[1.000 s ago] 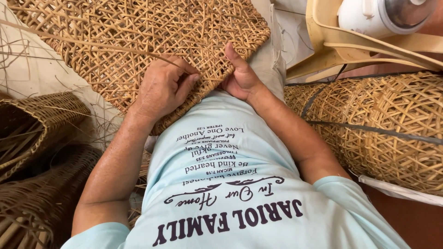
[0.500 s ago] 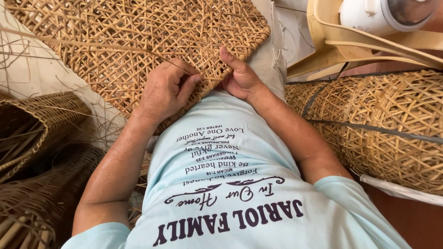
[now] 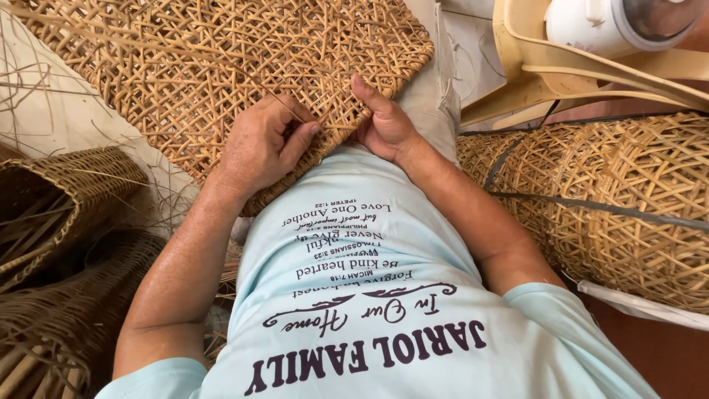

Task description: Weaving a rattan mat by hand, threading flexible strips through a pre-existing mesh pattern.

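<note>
On one woven rattan panel [image 3: 221, 66], left hand [image 3: 258, 144] and right hand [image 3: 384, 125] both pinch its edge.

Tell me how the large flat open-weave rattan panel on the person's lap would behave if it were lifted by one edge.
The large flat open-weave rattan panel would probably feel light for its size, since the weave is mostly holes. It would likely flex a little yet keep its shape, because the strands look stiff and interlocked. The left hand and right hand pinch its near edge, so the rough weave seems easy to grip.
</note>
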